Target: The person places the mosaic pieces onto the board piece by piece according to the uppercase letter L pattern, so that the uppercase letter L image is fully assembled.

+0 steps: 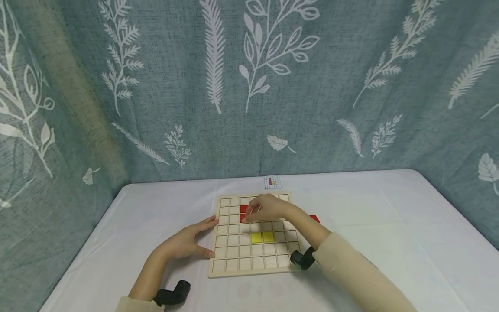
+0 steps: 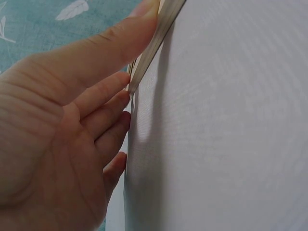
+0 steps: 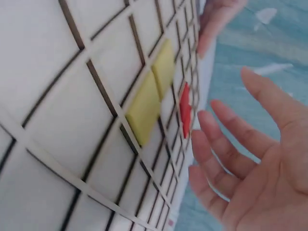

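A square wooden grid board (image 1: 255,273) lies on the white table, with two yellow tiles (image 1: 256,238) side by side in its cells and red tiles (image 1: 243,209) farther back. My left hand (image 1: 186,242) rests at the board's left edge, thumb and fingertips against it; the left wrist view shows the thumb along the wooden edge (image 2: 153,50). Over the red tiles is my right hand (image 1: 269,207), its fingers bent loosely and partly covering them. In the right wrist view nothing shows between the fingers (image 3: 231,159), which are close to the red tiles (image 3: 185,110).
Behind the board lies a small card (image 1: 272,182) printed with a grid and coloured cells. More red (image 1: 314,218) shows on the table right of the board, partly hidden by my right forearm. A leaf-patterned curtain (image 1: 234,143) hangs along the table's back and sides.
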`<action>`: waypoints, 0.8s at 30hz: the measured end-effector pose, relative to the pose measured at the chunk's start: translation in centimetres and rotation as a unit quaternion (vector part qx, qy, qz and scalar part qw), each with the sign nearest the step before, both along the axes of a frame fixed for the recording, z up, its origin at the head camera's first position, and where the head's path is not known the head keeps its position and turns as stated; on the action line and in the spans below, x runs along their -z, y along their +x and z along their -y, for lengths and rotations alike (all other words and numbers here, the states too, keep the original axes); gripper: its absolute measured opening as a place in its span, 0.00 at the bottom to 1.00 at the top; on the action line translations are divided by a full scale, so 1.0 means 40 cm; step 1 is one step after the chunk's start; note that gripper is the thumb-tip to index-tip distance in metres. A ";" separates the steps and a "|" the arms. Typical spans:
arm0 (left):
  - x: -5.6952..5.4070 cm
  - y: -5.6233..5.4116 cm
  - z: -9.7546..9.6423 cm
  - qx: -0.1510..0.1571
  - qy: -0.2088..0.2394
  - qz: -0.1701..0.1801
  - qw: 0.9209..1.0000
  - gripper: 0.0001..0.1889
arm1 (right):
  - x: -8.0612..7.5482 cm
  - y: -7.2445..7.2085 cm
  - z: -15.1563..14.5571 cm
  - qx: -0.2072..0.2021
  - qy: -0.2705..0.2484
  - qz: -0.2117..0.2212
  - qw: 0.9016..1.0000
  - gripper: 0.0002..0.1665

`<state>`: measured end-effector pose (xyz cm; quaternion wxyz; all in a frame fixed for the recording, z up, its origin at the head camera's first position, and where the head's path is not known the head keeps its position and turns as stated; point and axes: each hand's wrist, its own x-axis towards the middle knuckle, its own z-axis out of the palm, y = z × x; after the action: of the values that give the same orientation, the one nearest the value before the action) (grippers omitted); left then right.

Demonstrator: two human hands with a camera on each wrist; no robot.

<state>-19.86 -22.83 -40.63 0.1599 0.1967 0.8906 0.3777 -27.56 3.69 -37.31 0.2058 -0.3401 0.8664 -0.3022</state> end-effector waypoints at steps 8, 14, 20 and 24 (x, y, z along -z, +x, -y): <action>0.007 0.000 0.004 -0.005 -0.002 0.003 1.000 0.48 | -0.024 0.008 -0.027 -0.035 0.025 0.024 0.999 0.12; 0.006 0.000 0.005 -0.001 -0.001 -0.002 1.000 0.48 | -0.017 0.015 -0.054 -0.039 -0.005 0.064 0.997 0.11; 0.008 -0.001 0.003 -0.008 0.006 0.004 1.000 0.49 | -0.009 0.021 -0.088 -0.021 -0.022 0.079 0.996 0.11; 0.008 0.000 0.003 -0.016 0.009 0.013 1.000 0.49 | 0.000 0.021 -0.122 -0.002 -0.031 0.082 0.996 0.12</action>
<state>-19.87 -22.94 -40.97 0.1638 0.1791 0.8878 0.3910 -26.72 8.58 -37.30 0.2663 -0.3217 0.8362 -0.3554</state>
